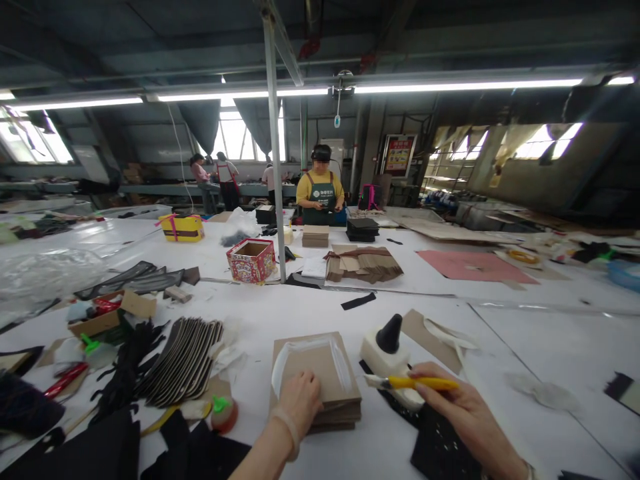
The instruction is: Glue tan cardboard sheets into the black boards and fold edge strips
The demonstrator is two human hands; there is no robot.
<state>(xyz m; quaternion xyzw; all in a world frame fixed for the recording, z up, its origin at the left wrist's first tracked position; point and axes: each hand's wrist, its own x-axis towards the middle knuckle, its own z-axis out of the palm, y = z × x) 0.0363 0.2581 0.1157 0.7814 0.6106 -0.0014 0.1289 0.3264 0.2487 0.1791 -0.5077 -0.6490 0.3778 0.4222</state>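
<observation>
A stack of grey-brown cardboard sheets (313, 357) lies in front of me, with white glue smeared in a curved band along the edges of the top sheet. My left hand (299, 400), its fingers curled together, presses on that top sheet near its front edge. To the right, my right hand (453, 403) is closed around a yellow-handled brush (417, 383) whose tip is white. The brush points left, between the stack and a white glue bottle (383, 350) with a black cone-shaped top. Black material (440, 443) with small white spots lies under the right hand.
Left of the stack are a row of dark curved strips (183, 360), a green-capped bottle (223, 413) and black pieces (90, 447). Farther back stand a patterned red box (251, 260), brown sheets (365, 265) and a metal post (274, 147). A co-worker (320, 190) stands across the table.
</observation>
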